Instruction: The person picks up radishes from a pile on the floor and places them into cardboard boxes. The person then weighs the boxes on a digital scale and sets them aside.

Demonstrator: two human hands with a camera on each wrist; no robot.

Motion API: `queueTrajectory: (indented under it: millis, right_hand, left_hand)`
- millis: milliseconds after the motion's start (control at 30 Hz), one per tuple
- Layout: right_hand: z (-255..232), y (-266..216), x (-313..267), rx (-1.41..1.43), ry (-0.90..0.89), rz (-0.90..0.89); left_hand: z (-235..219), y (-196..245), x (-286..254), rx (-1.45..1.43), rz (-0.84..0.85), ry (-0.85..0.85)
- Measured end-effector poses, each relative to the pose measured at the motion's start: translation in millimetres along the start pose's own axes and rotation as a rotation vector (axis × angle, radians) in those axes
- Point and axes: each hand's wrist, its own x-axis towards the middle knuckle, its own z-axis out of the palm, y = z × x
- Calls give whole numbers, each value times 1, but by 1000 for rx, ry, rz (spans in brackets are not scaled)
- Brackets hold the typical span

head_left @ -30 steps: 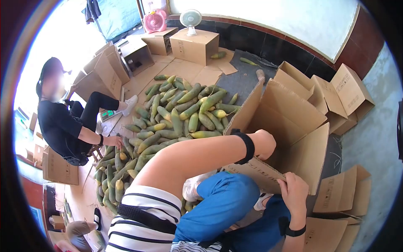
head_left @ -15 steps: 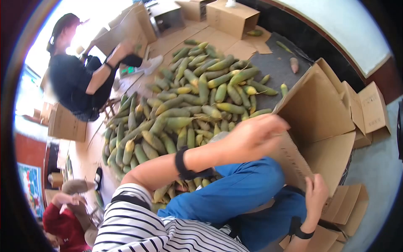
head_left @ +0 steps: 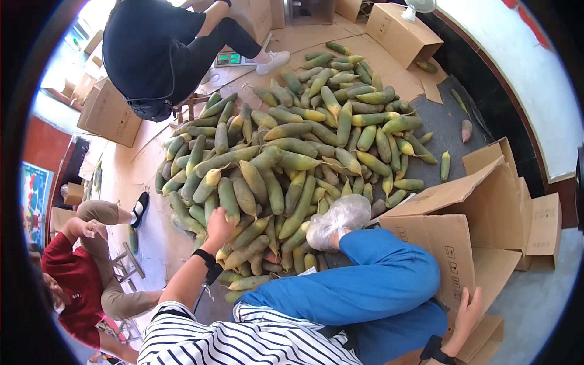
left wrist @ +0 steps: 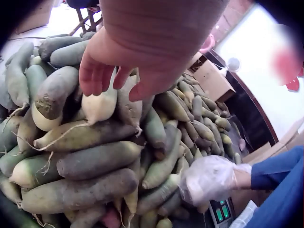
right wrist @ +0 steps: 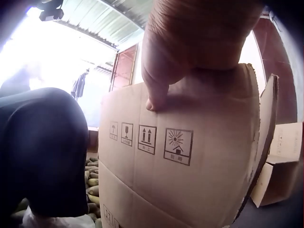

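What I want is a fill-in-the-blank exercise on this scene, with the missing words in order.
1. The flap in the right hand is made of ____.
2. The left hand is at the radishes, and the colour of its wristband is ____.
3. The trousers nearest the camera are coloured ____.
4. The foot beside the radishes is wrapped in clear ____.

Missing words: cardboard; black; blue; plastic.
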Motion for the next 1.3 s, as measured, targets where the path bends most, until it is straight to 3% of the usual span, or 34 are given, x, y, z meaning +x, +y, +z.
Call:
queueTrajectory:
  millis: [33,167,267,333,367,400,467,533,600,733,867,1000,1067,1100,1200,1300]
  right_hand:
    - [0,2,0,-8,0,-7]
    - [3,3,-1,3,12,3]
    - [2,-4,1,-23,21,0]
    - [0,-4,2,-25,44,-12]
    - [0,-1,2,-12,4,22]
    - [0,2,1,0,-38,60]
    - [3,8,-2,-21,-11,56]
    - [6,8,-1,-36,7,50]
    - [10,4,-4,11,78,-11]
    - [8,5,-4,65,36,47]
    - [11,3,-3,10,47,4]
    - [8,2,-4,-29,51,-21]
    - [8,0,-3,-27,70,-44]
    - [8,-1,-3,-36,79,-71]
    - [8,-2,-2,-39,98,-101]
    - [8,-4,-3,-14,121,-121]
  left_hand:
    - [0,-4,8,-2,23,114]
    - [4,13,58,-120,82,126]
    - [20,32,108,-370,92,151]
    - [42,37,143,-466,-132,164]
    - [50,35,157,-548,-209,66]
    - [46,45,161,-556,-195,69]
    - [40,59,161,-428,-321,-117]
    - [42,58,154,-459,-284,-106]
    - [45,58,140,-418,-169,14]
    - [34,78,68,-536,-21,92]
    - [25,98,27,-466,100,155]
    - [-21,143,6,-497,277,196]
    - [-59,187,-8,-845,246,-38]
    - [-72,209,-14,-887,336,-49]
    - [-115,291,-45,-1266,563,-298]
    - [-127,370,-69,-1371,894,-333]
